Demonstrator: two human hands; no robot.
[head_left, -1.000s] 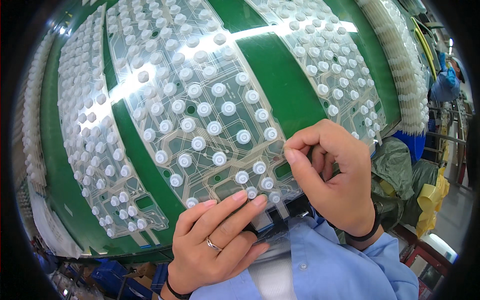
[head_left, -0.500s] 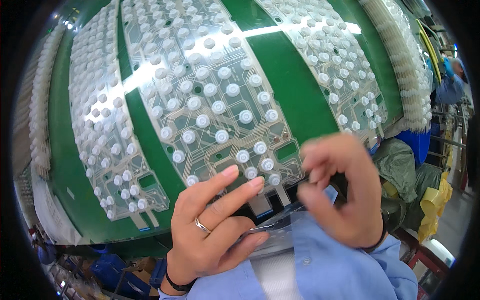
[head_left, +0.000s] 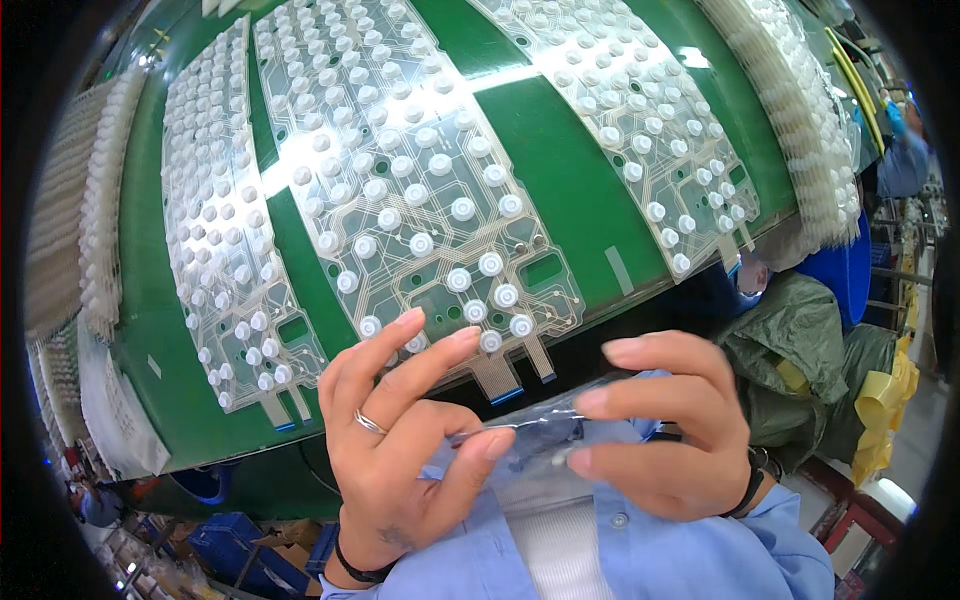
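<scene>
Here, the left hand (head_left: 390,450) pinches clear plastic (head_left: 535,445) between thumb and forefinger, its length slanting rightward to the curled right hand (head_left: 690,430), whose grip is unclear; beyond the nearer left fingertips, a studded circuit sheet (head_left: 440,205) stretches lengthwise away.

The middle dotted sheet (head_left: 440,190) — cut off at the top — is partly hidden behind the left hand (head_left: 395,440).
</scene>
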